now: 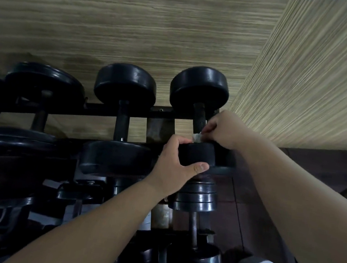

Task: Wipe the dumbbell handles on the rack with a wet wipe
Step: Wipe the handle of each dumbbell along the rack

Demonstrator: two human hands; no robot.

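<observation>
Partly hidden: wet wipe [197, 137] in right hand [224, 129]; left hand [174, 167] grips dumbbell [199, 117].

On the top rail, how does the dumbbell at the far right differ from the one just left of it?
The right dumbbell is held: the left hand grips its near head. The middle dumbbell is untouched. The right hand holds a wet wipe against the right dumbbell's handle, while the middle dumbbell's handle is bare. Both are black, have round heads, and lie across the rack.
</observation>
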